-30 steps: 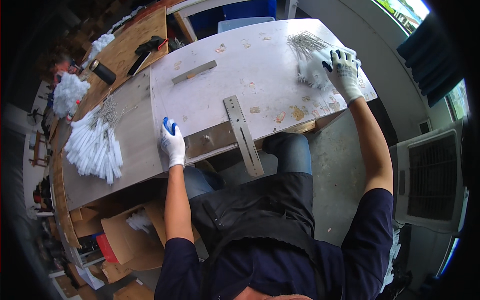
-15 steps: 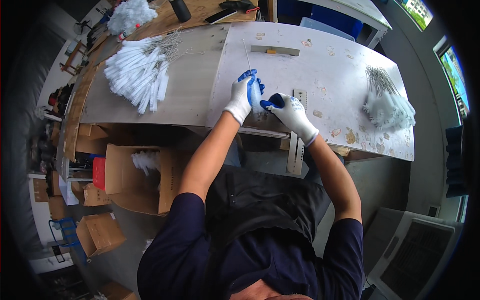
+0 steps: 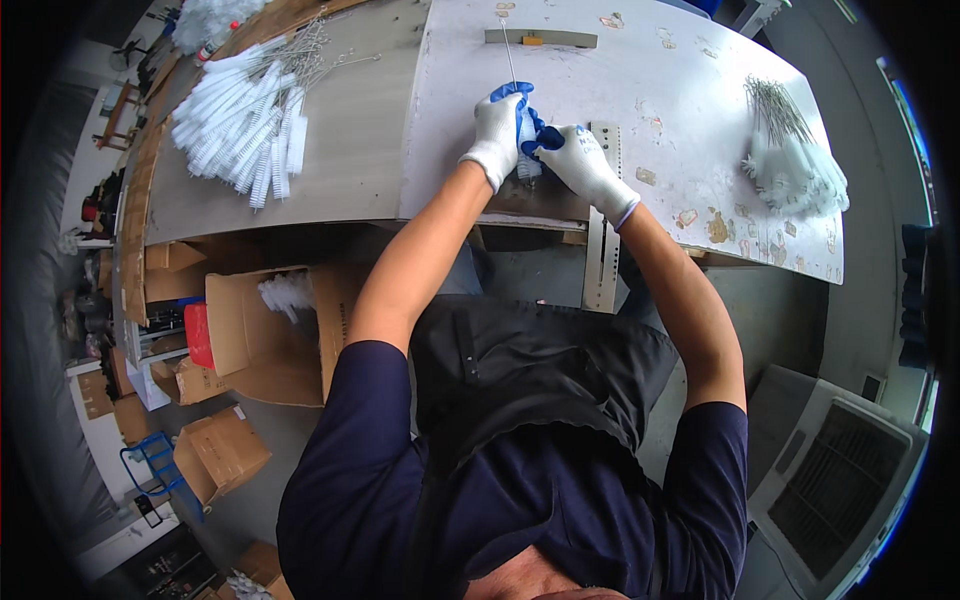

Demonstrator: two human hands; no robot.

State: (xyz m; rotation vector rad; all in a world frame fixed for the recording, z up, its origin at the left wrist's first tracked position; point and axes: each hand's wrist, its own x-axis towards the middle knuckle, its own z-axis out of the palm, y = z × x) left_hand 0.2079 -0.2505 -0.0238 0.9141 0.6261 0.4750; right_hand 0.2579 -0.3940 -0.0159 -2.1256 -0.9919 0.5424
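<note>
My left hand (image 3: 496, 135), in a white glove with blue palm and fingertips, is closed around a tube brush (image 3: 528, 168) with white bristles. The brush's thin wire stem (image 3: 508, 50) points away from me above the fist. My right hand (image 3: 582, 165), gloved alike, has its bent fingers against the bristles just beside the left hand; its fingertips partly hide the brush. Both hands are over the near edge of the pale table (image 3: 690, 120). A large pile of white brushes (image 3: 240, 125) lies to the left, and a smaller bunch (image 3: 797, 170) to the right.
A flat metal bar (image 3: 560, 40) lies beyond my hands. A perforated metal strip (image 3: 600, 265) juts over the table's near edge by my right wrist. Below left stands an open cardboard box (image 3: 262, 350) with white brushes inside; a grey appliance (image 3: 840, 480) is at lower right.
My right hand has come in from just beside the brush to touch its bristles. The left hand keeps its hold. The whole view has tilted, so the table sits higher in the picture.
</note>
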